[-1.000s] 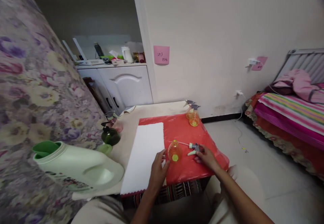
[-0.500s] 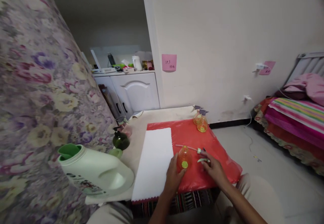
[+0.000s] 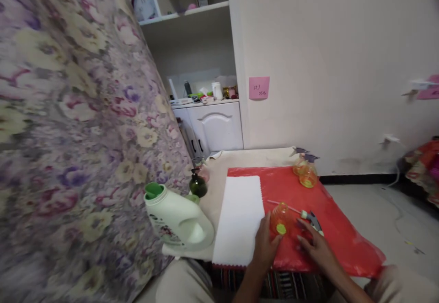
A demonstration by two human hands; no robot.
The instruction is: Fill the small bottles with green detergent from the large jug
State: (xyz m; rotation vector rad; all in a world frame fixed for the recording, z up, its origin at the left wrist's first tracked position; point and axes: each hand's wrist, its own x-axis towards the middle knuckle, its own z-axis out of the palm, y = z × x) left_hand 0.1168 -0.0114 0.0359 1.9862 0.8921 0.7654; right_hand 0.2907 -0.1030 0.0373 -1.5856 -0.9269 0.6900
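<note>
Both hands at the uncapped orange spray bottle.

My left hand (image 3: 265, 243) cups the orange spray bottle (image 3: 280, 218) on the red plastic sheet (image 3: 329, 230). My right hand (image 3: 313, 244), fingers spread, rests beside the detached trigger sprayer head (image 3: 310, 217). White mat (image 3: 240, 220) left; detergent jug (image 3: 176, 218) farther left.

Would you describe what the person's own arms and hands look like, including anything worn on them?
Both forearms are bare, with no sleeves in view. The left hand and right hand wear no gloves; no rings, watch or bracelet can be made out, though the picture is somewhat blurred.
</note>
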